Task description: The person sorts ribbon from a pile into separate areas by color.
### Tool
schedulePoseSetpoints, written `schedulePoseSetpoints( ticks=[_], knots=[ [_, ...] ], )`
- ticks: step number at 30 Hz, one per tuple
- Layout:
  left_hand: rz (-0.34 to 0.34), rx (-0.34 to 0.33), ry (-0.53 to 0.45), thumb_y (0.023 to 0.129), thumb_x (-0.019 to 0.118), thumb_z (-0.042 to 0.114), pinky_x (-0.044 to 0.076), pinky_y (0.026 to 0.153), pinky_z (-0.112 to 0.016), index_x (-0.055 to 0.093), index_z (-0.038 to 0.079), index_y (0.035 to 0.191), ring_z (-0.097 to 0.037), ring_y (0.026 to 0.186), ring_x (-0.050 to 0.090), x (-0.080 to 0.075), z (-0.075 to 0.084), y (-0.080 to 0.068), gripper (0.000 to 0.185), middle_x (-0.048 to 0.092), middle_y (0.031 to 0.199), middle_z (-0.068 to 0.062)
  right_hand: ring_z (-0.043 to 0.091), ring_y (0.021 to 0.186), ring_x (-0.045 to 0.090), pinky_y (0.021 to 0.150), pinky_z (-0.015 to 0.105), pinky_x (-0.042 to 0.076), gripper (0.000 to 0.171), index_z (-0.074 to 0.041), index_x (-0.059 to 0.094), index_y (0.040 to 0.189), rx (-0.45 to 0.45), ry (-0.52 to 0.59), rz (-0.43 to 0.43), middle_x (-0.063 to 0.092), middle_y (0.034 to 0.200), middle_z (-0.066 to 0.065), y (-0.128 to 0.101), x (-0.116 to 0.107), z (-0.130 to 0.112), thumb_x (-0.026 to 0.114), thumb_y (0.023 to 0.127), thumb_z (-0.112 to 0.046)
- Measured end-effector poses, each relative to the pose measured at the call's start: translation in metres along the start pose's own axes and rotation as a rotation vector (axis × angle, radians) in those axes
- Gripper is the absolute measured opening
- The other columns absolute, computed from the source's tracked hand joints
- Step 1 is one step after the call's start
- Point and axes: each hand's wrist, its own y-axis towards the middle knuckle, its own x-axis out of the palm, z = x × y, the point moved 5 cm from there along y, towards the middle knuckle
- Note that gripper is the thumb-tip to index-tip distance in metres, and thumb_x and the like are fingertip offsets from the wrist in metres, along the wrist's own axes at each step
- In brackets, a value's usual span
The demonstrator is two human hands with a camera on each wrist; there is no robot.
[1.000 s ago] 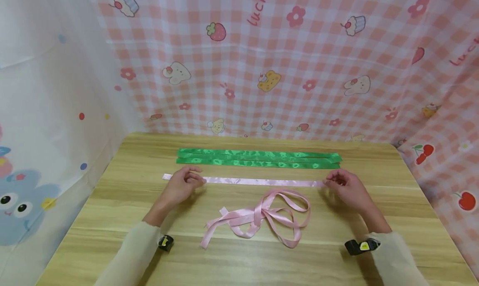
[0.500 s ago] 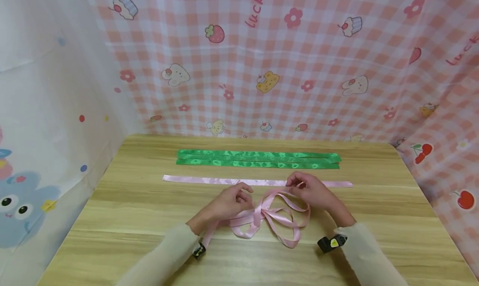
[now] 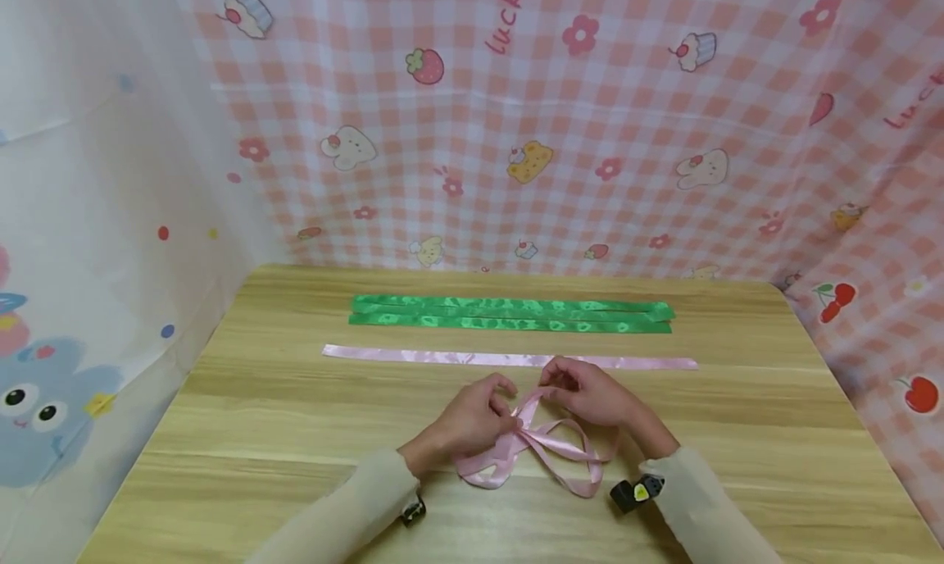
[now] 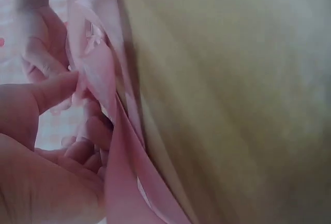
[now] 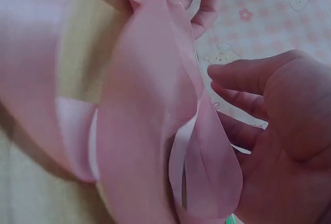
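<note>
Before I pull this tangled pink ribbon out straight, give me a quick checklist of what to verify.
1. Left hand grips the tangled pink ribbon: ok.
2. Right hand pinches a loop: ok.
3. Free end located: cannot tell, fingers hide it.
4. Tangle free of knots: cannot tell.
5. Straight pink ribbon lies apart from the tangle: ok.
6. Green ribbons out of the way at the back of the table: ok.

Green ribbons (image 3: 511, 316) and a flat pink strip (image 3: 509, 358) lie on the table (image 3: 221, 433).
</note>
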Motion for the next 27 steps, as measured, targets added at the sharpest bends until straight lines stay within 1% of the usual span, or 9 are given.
schedulePoseSetpoints(
  ticks=[2,5,7,9,13,16,21,24,27],
  knots=[
    [-0.007,-0.014,-0.052,0.087,0.072,0.007,0.044,0.055,-0.023,0.056,0.007,0.12,-0.013,0.068,0.059,0.0,-0.002,-0.001,0.036,0.067,0.082,-0.001,0.017,0.082,0.053,0.07,0.026,0.047,0.006,-0.011,0.063,0.103,-0.003,-0.011,-0.02,0.061,0.091,0.001,-0.002,0.001,-0.002,0.063,0.097,-0.011],
    [-0.029,0.002,-0.162,0.088,0.068,0.001,0.043,0.054,-0.021,0.055,0.007,0.12,-0.013,0.068,0.058,-0.001,-0.001,-0.001,0.035,0.068,0.087,-0.007,0.016,0.084,0.054,0.073,0.027,0.048,0.007,-0.012,0.063,0.104,-0.003,-0.015,-0.034,0.061,0.093,0.0,-0.005,0.001,-0.005,0.062,0.098,-0.013],
    [-0.051,0.02,-0.233,0.09,0.066,-0.001,0.044,0.055,-0.021,0.055,0.006,0.121,-0.013,0.069,0.057,-0.004,0.004,-0.002,0.034,0.068,0.091,-0.012,0.017,0.086,0.057,0.075,0.028,0.05,0.009,-0.01,0.064,0.106,-0.017,-0.002,-0.04,0.063,0.095,0.002,-0.006,-0.001,-0.007,0.062,0.098,-0.013],
    [-0.063,0.052,-0.26,0.091,0.064,-0.001,0.045,0.059,-0.022,0.056,0.006,0.122,-0.013,0.072,0.06,-0.01,0.012,-0.003,0.033,0.068,0.096,-0.017,0.017,0.087,0.059,0.076,0.029,0.052,0.012,-0.008,0.063,0.109,-0.045,0.012,-0.045,0.065,0.097,0.004,-0.006,-0.003,-0.01,0.061,0.099,-0.013],
    [-0.068,0.12,-0.235,0.094,0.063,0.001,0.05,0.068,-0.024,0.059,0.007,0.123,-0.017,0.083,0.068,-0.029,0.03,-0.008,0.031,0.07,0.103,-0.021,0.017,0.086,0.062,0.075,0.03,0.052,0.019,-0.006,0.061,0.118,-0.059,0.033,-0.044,0.067,0.099,0.006,-0.007,-0.009,-0.01,0.059,0.099,-0.01],
    [-0.088,0.16,-0.253,0.096,0.059,-0.001,0.054,0.073,-0.027,0.057,0.005,0.126,-0.022,0.088,0.07,-0.045,0.041,-0.012,0.031,0.07,0.104,-0.021,0.02,0.083,0.061,0.072,0.029,0.052,0.022,-0.003,0.059,0.12,-0.022,0.07,-0.043,0.067,0.096,0.008,-0.009,-0.015,-0.009,0.057,0.099,-0.006],
    [-0.103,0.198,-0.292,0.097,0.05,-0.004,0.057,0.08,-0.038,0.052,0.002,0.13,-0.028,0.087,0.069,-0.073,0.05,-0.024,0.034,0.067,0.097,-0.018,0.026,0.082,0.062,0.074,0.033,0.057,0.021,0.01,0.053,0.12,-0.04,0.248,-0.058,0.063,0.093,0.019,-0.016,-0.029,-0.014,0.049,0.101,0.001],
    [-0.065,0.188,-0.286,0.099,0.047,-0.004,0.055,0.074,-0.032,0.055,0.004,0.128,-0.025,0.08,0.06,-0.089,0.051,-0.032,0.031,0.062,0.093,-0.013,0.022,0.078,0.061,0.072,0.032,0.057,0.021,0.014,0.049,0.119,-0.096,0.352,-0.062,0.059,0.09,0.021,-0.022,-0.039,-0.02,0.047,0.102,0.001],
    [-0.024,0.173,-0.271,0.1,0.04,-0.003,0.044,0.066,-0.026,0.056,0.007,0.127,-0.019,0.073,0.049,-0.104,0.051,-0.038,0.032,0.056,0.09,-0.009,0.02,0.074,0.058,0.067,0.031,0.054,0.02,0.013,0.047,0.117,-0.155,0.434,-0.055,0.056,0.084,0.016,-0.029,-0.048,-0.028,0.047,0.103,-0.002]
  ],
)
